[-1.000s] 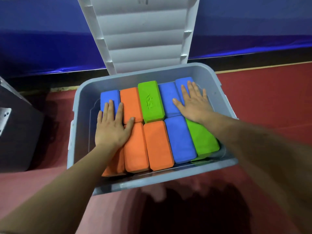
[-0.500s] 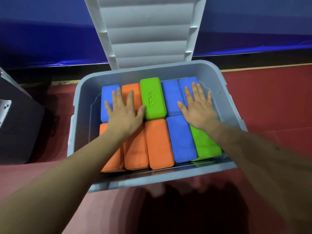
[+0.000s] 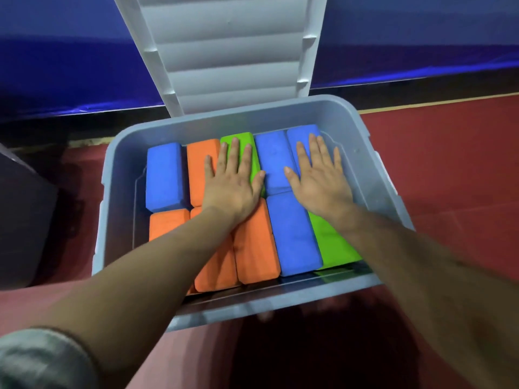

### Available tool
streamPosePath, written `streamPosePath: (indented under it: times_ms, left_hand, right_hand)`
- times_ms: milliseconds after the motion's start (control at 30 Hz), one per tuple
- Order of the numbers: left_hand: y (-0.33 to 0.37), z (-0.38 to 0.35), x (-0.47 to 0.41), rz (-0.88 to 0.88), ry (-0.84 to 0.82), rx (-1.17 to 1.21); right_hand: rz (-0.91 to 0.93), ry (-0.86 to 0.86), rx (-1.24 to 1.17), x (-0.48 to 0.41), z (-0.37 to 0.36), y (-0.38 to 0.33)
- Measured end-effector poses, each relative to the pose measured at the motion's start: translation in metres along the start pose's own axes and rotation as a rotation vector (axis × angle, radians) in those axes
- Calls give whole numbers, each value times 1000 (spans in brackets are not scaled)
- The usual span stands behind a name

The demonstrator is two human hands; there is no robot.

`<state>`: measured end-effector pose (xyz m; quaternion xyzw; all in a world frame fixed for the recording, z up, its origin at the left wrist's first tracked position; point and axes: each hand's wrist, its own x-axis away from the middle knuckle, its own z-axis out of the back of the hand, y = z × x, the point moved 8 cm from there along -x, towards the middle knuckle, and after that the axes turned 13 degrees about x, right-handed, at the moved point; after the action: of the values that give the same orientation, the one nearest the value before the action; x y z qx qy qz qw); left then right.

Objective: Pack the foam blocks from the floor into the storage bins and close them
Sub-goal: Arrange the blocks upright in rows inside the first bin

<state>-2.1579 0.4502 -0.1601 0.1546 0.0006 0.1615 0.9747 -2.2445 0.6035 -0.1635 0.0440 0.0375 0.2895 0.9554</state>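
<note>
A grey storage bin (image 3: 118,175) stands on the red floor, filled with several blue, orange and green foam blocks in two rows. Its ribbed lid (image 3: 233,49) is swung up at the far side. My left hand (image 3: 233,186) lies flat, fingers straight, on the far green block (image 3: 254,141) and the orange block (image 3: 200,153) beside it. My right hand (image 3: 320,178) presses flat on the two far blue blocks (image 3: 272,153) at the right. A near blue block (image 3: 297,240) and a near green block (image 3: 334,245) lie under my right forearm.
A dark container (image 3: 25,228) stands to the left of the bin. A blue padded wall (image 3: 421,37) runs behind the bin. Red floor (image 3: 455,169) stretches to the right and in front.
My left hand has slid right, from the left blue and orange blocks to the far orange and green ones. My right hand stays pressed on the right blue blocks.
</note>
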Motion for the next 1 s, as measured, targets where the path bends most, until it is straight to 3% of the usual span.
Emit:
streamPosePath:
  times_ms: [67,400,533,667,767,867,933,1000]
  left_hand:
    - [3,-2,-3,2,-36,-5]
    - [0,3,2,7,8,30]
    - [4,-1,-3,-6,20,2]
    - [6,-3,-5,-5,0,13]
    - [5,-2,-4,3,-69,47]
    - [1,4,7,-100,-176,210]
    - [-22,27,22,-165,-73,323]
    - [-62,51,39,-107,116,266]
  right_hand:
    - [4,-56,26,1,-2,0]
    - [102,-3,20,5,5,-2]
    - [57,-187,-43,2,-5,-1]
    - [32,-17,140,18,3,-14]
    - [32,-52,145,17,0,-13]
    - [28,-33,124,17,4,-11]
    - [44,-35,115,18,2,-13]
    - [47,-16,115,18,5,-16]
